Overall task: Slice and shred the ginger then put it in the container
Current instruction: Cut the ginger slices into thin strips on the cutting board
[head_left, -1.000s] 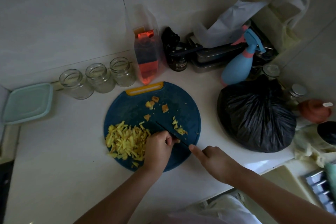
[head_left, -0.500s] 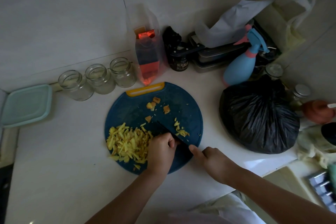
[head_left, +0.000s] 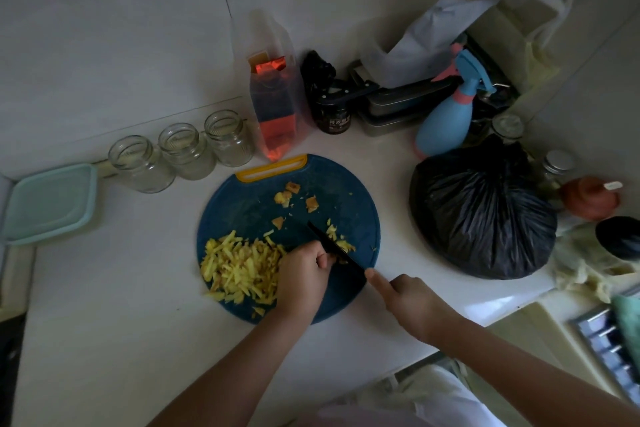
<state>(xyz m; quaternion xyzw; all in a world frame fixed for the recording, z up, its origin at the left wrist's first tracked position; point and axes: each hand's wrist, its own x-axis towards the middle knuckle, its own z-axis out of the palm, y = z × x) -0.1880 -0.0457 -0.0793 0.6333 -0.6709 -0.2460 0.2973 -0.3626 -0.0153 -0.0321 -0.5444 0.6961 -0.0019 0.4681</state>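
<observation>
A round blue cutting board (head_left: pixel 249 211) with a yellow handle lies on the white counter. A heap of yellow shredded ginger (head_left: pixel 239 265) covers its left part. A few peel scraps (head_left: pixel 294 198) lie near its far side. My left hand (head_left: pixel 301 274) is curled over a small ginger piece, mostly hidden under the fingers. My right hand (head_left: pixel 412 302) grips a dark knife (head_left: pixel 334 248) with the forefinger along the spine. The blade rests beside my left fingers, with fresh shreds (head_left: pixel 341 241) on its right. A pale green lidded container (head_left: pixel 48 203) sits at far left.
Three glass jars (head_left: pixel 180 152) stand behind the board. An orange packet in a clear bag (head_left: pixel 273 104), a dark jar (head_left: pixel 334 114), metal tins, a blue spray bottle (head_left: pixel 446 118) and a tied black bag (head_left: pixel 481 215) crowd the back right. The counter edge runs at lower right.
The knife blade has shifted slightly along the ginger piece, close to my left fingers. Both hands stay in nearly the same place on the board.
</observation>
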